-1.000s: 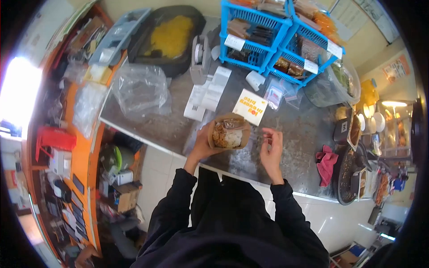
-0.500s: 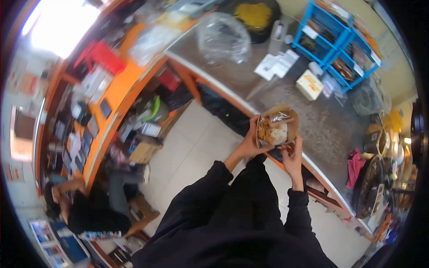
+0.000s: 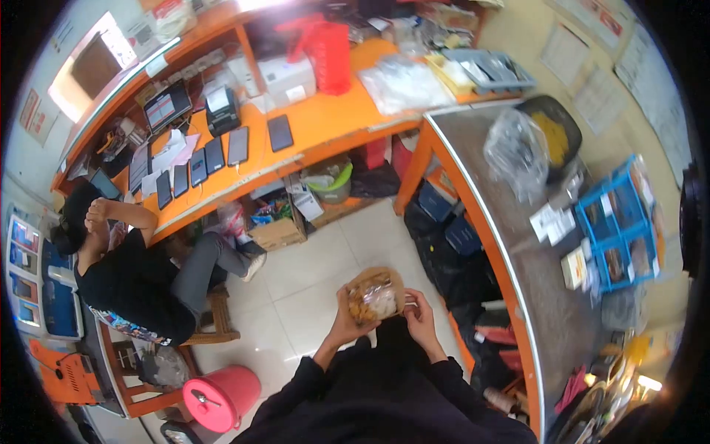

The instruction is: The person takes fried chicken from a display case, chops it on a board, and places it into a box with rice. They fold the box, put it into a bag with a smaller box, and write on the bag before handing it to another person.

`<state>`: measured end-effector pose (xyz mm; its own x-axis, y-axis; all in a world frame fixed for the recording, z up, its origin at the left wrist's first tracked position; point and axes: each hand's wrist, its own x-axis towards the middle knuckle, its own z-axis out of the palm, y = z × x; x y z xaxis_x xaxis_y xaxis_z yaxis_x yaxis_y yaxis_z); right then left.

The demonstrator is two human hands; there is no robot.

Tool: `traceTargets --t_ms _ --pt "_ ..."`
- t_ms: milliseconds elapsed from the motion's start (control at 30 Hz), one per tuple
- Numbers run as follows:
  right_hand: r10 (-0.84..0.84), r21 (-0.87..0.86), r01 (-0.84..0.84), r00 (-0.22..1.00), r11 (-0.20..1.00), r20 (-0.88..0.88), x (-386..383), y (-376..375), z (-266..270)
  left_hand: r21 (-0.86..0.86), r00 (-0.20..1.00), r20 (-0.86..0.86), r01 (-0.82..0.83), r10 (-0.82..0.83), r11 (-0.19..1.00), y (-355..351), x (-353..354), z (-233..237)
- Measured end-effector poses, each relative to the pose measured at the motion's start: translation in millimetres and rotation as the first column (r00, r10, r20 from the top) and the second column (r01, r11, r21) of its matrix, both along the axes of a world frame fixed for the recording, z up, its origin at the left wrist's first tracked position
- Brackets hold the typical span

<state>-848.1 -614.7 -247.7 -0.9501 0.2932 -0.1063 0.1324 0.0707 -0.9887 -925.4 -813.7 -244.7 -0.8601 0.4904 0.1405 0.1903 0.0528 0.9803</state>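
An open brown paper food box [image 3: 400, 284] is held in front of my body, above the tiled floor. White rice, golden-brown pieces of food and a shiny clear plastic packet lie inside it. Wrapped round its left side is my left hand [image 3: 343, 323], with the thumb at the lower edge. My right hand [image 3: 421, 321] grips the box at its right edge with fingers bent. The undersides of the box and some of the fingers are hidden.
A seated person [image 3: 140, 285] is at the orange desk [image 3: 259, 170], which bears several phones. A pink lidded bin [image 3: 225, 396] stands lower left. The dark counter [image 3: 518, 274] on the right carries blue baskets [image 3: 617, 222] and a plastic bag [image 3: 515, 152].
My view has swung left toward the orange desk and the seated person. The food box has moved from the counter's edge to over the floor, still in both hands.
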Motion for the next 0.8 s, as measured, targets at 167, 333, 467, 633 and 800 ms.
traceTargets --t_ms 167,333,467,633,800 --pt "0.089 -0.147 -0.066 0.984 0.987 0.155 -151.7 47.9 -84.5 0.004 0.981 -0.016 -0.195 0.195 0.981 -16.4 -76.2 -33.7" --pt "0.127 0.010 -0.134 0.958 0.991 0.257 -335.0 74.2 -212.6 -0.115 0.955 0.046 -0.286 0.292 0.951 -9.3 -160.8 -44.2" --pt "0.118 0.345 -0.173 0.978 0.923 0.173 -467.9 83.8 -322.3 -0.109 0.939 0.112 -0.312 0.324 0.944 -5.4 -225.9 -131.3" --pt "-0.071 0.536 -0.037 0.981 0.844 0.181 -594.2 76.8 -427.1 -0.285 0.909 -0.067 -0.413 0.412 0.865 -6.4 -299.8 -262.7" --pt "-0.127 0.514 0.241 0.961 0.824 -0.247 -654.0 69.7 -474.8 -0.268 0.911 -0.167 -0.411 0.378 0.872 -16.5 -359.3 -381.3"
